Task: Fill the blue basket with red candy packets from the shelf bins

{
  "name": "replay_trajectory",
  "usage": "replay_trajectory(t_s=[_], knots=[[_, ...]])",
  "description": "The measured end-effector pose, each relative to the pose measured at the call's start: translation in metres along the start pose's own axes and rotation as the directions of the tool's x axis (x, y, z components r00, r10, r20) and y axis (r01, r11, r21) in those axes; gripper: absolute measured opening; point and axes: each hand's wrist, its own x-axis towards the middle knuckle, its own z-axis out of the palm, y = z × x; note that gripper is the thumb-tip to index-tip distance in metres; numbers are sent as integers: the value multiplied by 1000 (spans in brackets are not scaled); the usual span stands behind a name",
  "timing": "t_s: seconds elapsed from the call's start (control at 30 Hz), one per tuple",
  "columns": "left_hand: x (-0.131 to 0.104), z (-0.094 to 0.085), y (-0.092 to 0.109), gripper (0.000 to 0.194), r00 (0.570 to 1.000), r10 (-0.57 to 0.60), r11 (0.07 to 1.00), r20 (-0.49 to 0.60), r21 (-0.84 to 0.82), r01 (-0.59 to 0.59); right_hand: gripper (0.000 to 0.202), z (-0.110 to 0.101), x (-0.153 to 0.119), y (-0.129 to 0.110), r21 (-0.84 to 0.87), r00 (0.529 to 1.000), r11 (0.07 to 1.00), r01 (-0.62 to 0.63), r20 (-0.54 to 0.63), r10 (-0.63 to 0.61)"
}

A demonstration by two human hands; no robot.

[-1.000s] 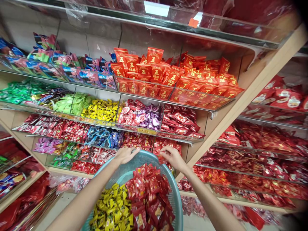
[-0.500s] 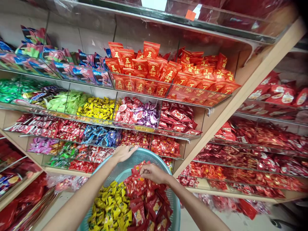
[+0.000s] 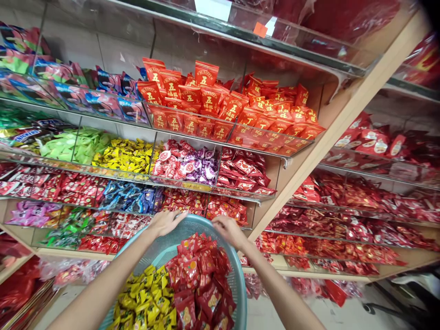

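A teal mesh basket [image 3: 237,279] sits low in front of me, holding a pile of red candy packets [image 3: 202,279] and a pile of yellow candies [image 3: 147,300]. My left hand [image 3: 165,222] grips the basket's far rim. My right hand [image 3: 229,231] hovers over the far rim at the right, above the red pile and just before a shelf compartment of red packets [image 3: 227,208]. Its back faces me and its fingers curl downward, so whatever is inside them is hidden.
Slanted clear-fronted shelves [image 3: 220,137] fill the wall ahead, with orange-red pouches [image 3: 220,105], pink-purple candies [image 3: 187,165], yellow candies [image 3: 123,153] and green ones [image 3: 74,144]. A wooden divider [image 3: 330,137] separates further shelves of red packets [image 3: 360,201] at the right.
My right hand went from the shelf into the basket's red pile, then lifted back toward the far rim and shelf. The left hand kept its grip on the rim. My view shifted right.
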Motion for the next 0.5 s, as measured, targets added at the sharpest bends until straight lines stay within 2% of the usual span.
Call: replay_trajectory(t_s=[0.07, 0.13, 0.23, 0.33, 0.5], knots=[[0, -1, 0, 70, 1000, 6, 1000, -2, 0, -6, 20, -22, 3, 24, -99, 993, 992, -77, -99, 68], [-1, -1, 1, 71, 1000, 7, 1000, -5, 6, -7, 24, -38, 4, 46, -221, 980, 961, -166, -146, 136], [-2, -2, 1, 72, 1000, 2, 1000, -7, 7, -2, 33, -48, 5, 69, -381, 975, 897, -222, -105, 196], [-2, -2, 1, 72, 1000, 1, 1000, -7, -5, -1, 35, -46, 6, 75, -487, 967, 843, -226, -9, 254], [0, 0, -1, 70, 1000, -1, 1000, -8, 6, 1, 27, -45, 7, 74, -525, 951, 812, -253, 20, 310]])
